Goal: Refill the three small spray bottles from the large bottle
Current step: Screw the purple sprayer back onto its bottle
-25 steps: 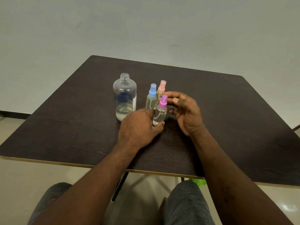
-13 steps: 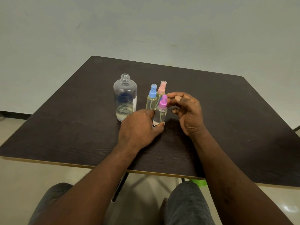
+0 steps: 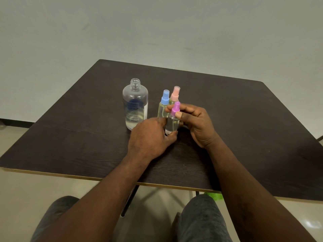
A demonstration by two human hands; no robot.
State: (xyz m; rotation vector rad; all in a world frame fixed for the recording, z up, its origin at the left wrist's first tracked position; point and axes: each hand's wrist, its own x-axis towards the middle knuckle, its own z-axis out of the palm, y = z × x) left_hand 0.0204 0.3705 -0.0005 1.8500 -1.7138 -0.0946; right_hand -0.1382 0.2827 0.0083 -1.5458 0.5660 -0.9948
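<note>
The large clear bottle (image 3: 135,103) stands uncapped on the dark table (image 3: 244,123), with a little liquid at its bottom. To its right stand a blue-capped spray bottle (image 3: 164,104) and a pale pink-capped spray bottle (image 3: 175,95). In front of them is the magenta-capped spray bottle (image 3: 173,119), upright on the table. My left hand (image 3: 150,137) grips its body from the left. My right hand (image 3: 197,124) pinches its magenta spray head between thumb and fingers.
The table's near edge runs just in front of my forearms. My knees in grey trousers show below it, along with a table leg (image 3: 129,201) and something green (image 3: 214,196) on the floor. A plain wall rises behind.
My right hand's fingers have closed in from beside the magenta spray head onto it. My left hand has stayed on the bottle's body.
</note>
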